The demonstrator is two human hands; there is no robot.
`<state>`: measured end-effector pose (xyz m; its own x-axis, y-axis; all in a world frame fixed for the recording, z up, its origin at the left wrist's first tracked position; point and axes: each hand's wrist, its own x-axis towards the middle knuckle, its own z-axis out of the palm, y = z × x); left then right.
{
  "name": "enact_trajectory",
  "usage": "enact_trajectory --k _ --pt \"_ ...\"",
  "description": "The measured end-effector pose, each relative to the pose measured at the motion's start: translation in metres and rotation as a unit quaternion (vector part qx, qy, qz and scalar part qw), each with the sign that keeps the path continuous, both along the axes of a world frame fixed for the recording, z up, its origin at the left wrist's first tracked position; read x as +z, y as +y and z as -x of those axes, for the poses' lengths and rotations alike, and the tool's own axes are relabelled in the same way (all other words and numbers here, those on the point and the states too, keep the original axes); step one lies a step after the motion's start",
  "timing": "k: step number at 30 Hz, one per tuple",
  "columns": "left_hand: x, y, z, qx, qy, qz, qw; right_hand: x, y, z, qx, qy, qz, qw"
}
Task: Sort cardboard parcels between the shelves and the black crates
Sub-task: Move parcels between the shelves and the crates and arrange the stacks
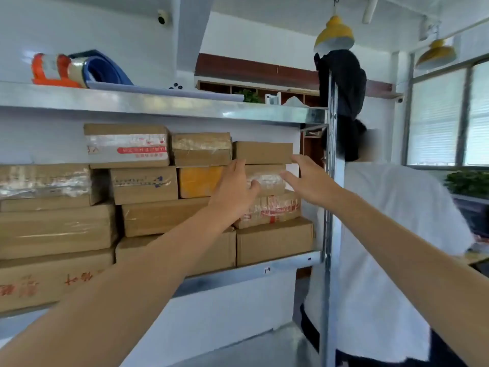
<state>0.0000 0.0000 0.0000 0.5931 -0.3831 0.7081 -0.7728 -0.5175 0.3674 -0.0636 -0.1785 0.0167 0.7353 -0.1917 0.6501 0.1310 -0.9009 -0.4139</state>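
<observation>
Right now both arms are reaching up to the stack of cardboard parcels [164, 215] that is sitting on the metal shelf [264, 270]. The left hand [234, 190] is hanging open, with its fingers straight and pointing up and its thumb sticking out toward 3 o'clock. The right hand [309, 181] is spreading open too, with its fingers pointing toward 10 o'clock. Between the two hands a small taped parcel [267, 178] is lying near the right end of the stack. The left hand is covering its left edge and the right hand is hovering by its right edge; I cannot tell if either hand is touching it. At 12 o'clock from this parcel a plain brown parcel [263, 152] is resting on top of it. At 6 o'clock a parcel with red tape [275, 210] is lying under it, and at 9 o'clock a yellow parcel [199, 181] is sitting just beside it. At 3 o'clock from the hands, past the shelf post [329, 207], a person in a white shirt [383, 247] is standing. Up at 12 o'clock a yellow lamp [334, 33] is hanging, and at 10 o'clock rolls of tape [57, 68] are lying on the top shelf [158, 102]
</observation>
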Motion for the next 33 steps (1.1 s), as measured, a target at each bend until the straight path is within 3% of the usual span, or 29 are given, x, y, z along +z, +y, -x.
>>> enact_trajectory --k 8,13,17,20,23,33 --pt "0.005 -0.048 -0.045 0.072 -0.062 0.044 0.995 0.036 -0.031 -0.073 -0.019 -0.026 -0.017 0.999" --pt "0.002 -0.071 -0.054 0.081 -0.001 0.084 0.993 0.035 -0.053 -0.109 0.025 -0.046 -0.197 0.979" --pt "0.01 -0.087 -0.058 0.063 0.107 0.171 0.977 0.032 -0.074 -0.118 0.071 -0.018 -0.314 0.947" --pt "0.022 -0.092 -0.068 0.055 0.191 0.202 0.959 0.034 -0.084 -0.122 0.099 0.013 -0.331 0.938" --pt "0.03 -0.093 -0.069 0.053 0.222 0.21 0.951 0.036 -0.089 -0.121 0.124 0.023 -0.316 0.94" --pt "0.033 -0.103 -0.015 -0.003 0.131 0.263 0.956 0.042 -0.116 -0.084 0.188 -0.05 -0.313 0.929"
